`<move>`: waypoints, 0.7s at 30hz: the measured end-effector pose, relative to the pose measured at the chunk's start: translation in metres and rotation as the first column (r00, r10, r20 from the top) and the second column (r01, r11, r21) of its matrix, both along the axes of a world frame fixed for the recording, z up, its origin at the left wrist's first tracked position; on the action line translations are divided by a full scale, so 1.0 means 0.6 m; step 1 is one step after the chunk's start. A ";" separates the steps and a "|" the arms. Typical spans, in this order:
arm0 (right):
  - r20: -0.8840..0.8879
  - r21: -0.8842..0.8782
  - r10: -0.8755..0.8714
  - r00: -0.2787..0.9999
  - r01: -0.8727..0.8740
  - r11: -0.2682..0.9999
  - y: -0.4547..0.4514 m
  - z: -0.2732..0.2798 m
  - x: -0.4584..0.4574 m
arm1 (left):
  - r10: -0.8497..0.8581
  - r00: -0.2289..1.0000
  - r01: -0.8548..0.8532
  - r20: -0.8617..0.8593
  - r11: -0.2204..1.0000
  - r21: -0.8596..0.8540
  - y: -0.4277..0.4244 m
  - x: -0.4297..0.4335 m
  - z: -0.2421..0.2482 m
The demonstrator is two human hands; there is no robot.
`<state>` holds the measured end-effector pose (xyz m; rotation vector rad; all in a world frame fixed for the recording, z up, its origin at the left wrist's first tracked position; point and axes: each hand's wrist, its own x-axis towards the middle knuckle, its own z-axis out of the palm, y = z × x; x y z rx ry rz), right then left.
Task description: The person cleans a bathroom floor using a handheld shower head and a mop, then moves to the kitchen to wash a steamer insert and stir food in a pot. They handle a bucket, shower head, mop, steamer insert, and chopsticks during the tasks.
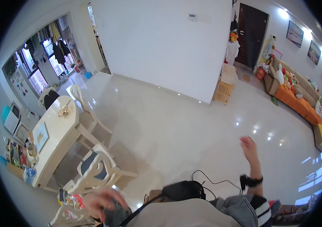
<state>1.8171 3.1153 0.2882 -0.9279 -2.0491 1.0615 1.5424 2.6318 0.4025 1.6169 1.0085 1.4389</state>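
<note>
My left hand (104, 201) is at the lower left, blurred, with its fingers apart and nothing seen in it, in front of a cream carved chair (93, 173). On the right, above the glossy tiled floor, my right hand (248, 146) is raised with its fingers curled; whether it holds anything is not clear. A black strap (253, 181) circles that wrist. A black pouch (183, 190) lies against the front of my body, with a black cable (215, 182) looping from it toward the right arm.
A cream dining table (56, 124) with chairs stands at the left. A white wall (161, 48) juts out ahead. Beyond its corner is a wooden stool (224, 90). A sofa (300, 99) with plush toys lines the right wall, near a dark door (250, 35).
</note>
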 end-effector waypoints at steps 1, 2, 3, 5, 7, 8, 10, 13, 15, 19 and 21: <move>-0.032 0.037 0.126 0.992 -0.125 0.992 0.045 0.004 -0.098 | 0.338 0.934 -0.345 0.113 0.937 0.049 0.031 -0.024 -0.022; 0.023 0.191 0.197 0.980 -0.198 0.961 0.081 0.016 -0.189 | 0.654 0.744 -0.645 0.140 0.757 -0.104 0.056 -0.050 -0.053; 0.050 0.314 0.245 0.968 -0.248 0.917 0.123 0.032 -0.283 | 0.883 0.464 -0.847 0.074 0.466 -0.255 0.093 -0.099 -0.093; 0.041 0.568 0.260 0.965 -0.237 0.788 0.199 0.069 -0.448 | 0.849 0.269 -0.954 -0.455 0.169 -0.247 0.129 -0.185 -0.181; 0.001 0.641 0.203 0.979 -0.157 0.752 0.266 0.104 -0.579 | 0.485 0.308 -0.951 -0.818 0.155 -0.266 0.130 -0.255 -0.273; -0.042 0.644 0.178 0.983 -0.110 0.757 0.309 0.122 -0.642 | 0.580 0.407 -0.906 -0.705 0.157 -0.394 0.137 -0.287 -0.317; -0.112 0.633 0.149 0.982 -0.045 0.773 0.369 0.134 -0.726 | 0.674 0.517 -0.761 -0.528 0.079 -0.644 0.133 -0.336 -0.382; -0.151 0.602 0.062 0.986 0.042 0.797 0.467 0.170 -0.833 | 0.793 0.445 -0.714 -0.416 0.034 -0.699 0.174 -0.458 -0.419; -0.131 0.615 0.036 0.991 0.053 0.787 0.536 0.167 -0.896 | 0.799 0.317 -0.813 -0.512 -0.049 -0.580 0.215 -0.554 -0.405; -0.166 0.687 0.010 0.986 0.108 0.718 0.688 0.162 -0.998 | 0.932 0.204 -0.906 -0.300 0.063 -0.419 0.314 -0.751 -0.347; -0.243 0.593 0.042 0.969 0.114 0.797 0.740 0.159 -1.040 | 0.953 0.116 -0.942 -0.280 0.017 -0.334 0.351 -0.823 -0.333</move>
